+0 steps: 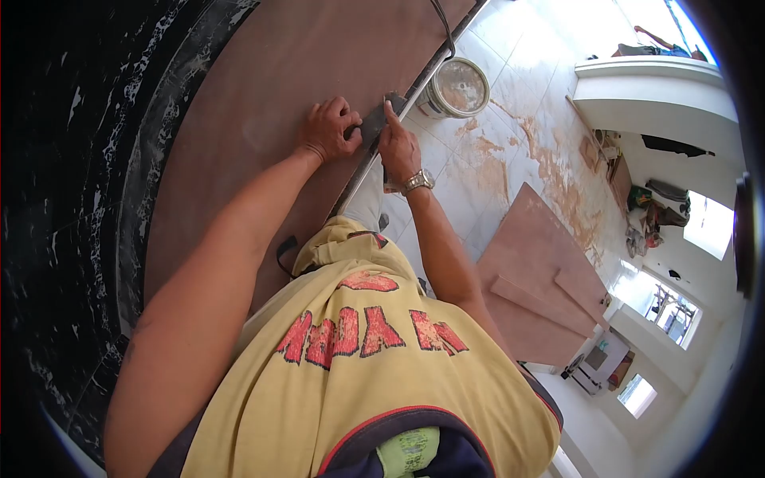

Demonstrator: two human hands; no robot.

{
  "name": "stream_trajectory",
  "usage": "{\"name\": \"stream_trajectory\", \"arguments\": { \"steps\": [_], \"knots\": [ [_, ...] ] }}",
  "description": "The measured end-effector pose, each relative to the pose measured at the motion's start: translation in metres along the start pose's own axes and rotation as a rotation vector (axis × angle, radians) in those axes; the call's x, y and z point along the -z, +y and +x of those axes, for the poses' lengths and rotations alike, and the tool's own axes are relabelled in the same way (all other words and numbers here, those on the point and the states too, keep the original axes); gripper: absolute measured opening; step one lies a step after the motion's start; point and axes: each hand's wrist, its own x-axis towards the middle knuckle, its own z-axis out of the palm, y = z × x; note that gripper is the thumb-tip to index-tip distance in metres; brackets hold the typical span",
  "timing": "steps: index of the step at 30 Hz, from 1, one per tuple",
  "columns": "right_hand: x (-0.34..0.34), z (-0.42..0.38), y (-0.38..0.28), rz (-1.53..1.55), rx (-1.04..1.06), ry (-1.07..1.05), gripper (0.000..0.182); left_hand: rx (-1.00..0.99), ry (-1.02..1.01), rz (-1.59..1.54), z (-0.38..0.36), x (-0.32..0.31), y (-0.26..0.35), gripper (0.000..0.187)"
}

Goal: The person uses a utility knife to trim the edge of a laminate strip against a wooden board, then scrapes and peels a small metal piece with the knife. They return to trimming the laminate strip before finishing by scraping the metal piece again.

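Observation:
A flat dark-grey blade, like a wide scraper (373,124), lies across the edge of a large brown panel (255,103). My left hand (329,130) rests on the panel, fingers curled at the blade's left end. At the other end is my right hand (400,151), wearing a metal watch; its index finger stretches along the blade while the other fingers close around it. Part of the tool is hidden under this hand. The panel's long edge (366,163) runs just beneath both hands.
Beyond the edge, a bucket (461,88) stands on the light tiled floor (510,44), which carries brown dust. Cut brown boards (542,271) lie at right. Black marble-patterned tile (72,175) borders the panel at left. A dark cable (443,20) hangs over the panel's far edge.

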Motion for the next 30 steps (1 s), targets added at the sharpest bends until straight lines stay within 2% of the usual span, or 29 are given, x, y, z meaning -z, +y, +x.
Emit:
{"name": "stream_trajectory", "arguments": {
  "steps": [1,3,9,12,15,19,20,24,30],
  "knots": [
    [-0.012,-0.016,0.01,-0.044,0.089,0.098,0.053,0.001,0.009,-0.006,0.0,-0.002,-0.002,0.017],
    [-0.009,-0.034,0.009,0.044,-0.034,-0.025,0.053,0.025,-0.015,-0.014,0.005,0.001,-0.001,0.017],
    [0.003,0.007,0.006,-0.064,0.036,0.001,0.054,0.001,0.004,-0.016,-0.002,-0.003,-0.002,0.017],
    [0.0,-0.029,0.01,-0.031,0.043,0.006,0.055,-0.007,0.024,-0.014,0.003,-0.004,-0.004,0.017],
    [0.005,-0.029,0.01,-0.064,0.035,-0.029,0.056,0.019,0.004,-0.008,-0.004,-0.003,-0.004,0.017],
    [0.012,0.007,0.013,-0.181,0.102,-0.055,0.063,0.009,-0.002,-0.003,-0.001,-0.005,-0.003,0.018],
    [0.013,0.01,0.013,-0.232,0.068,-0.12,0.071,0.012,-0.017,0.002,0.0,-0.006,-0.005,0.018],
    [0.019,0.005,0.013,-0.28,0.104,-0.188,0.078,0.01,-0.042,0.012,0.001,-0.005,-0.003,0.018],
    [0.022,0.006,0.013,-0.315,0.112,-0.208,0.078,-0.011,-0.032,0.026,0.001,-0.005,-0.005,0.018]
  ]
}}
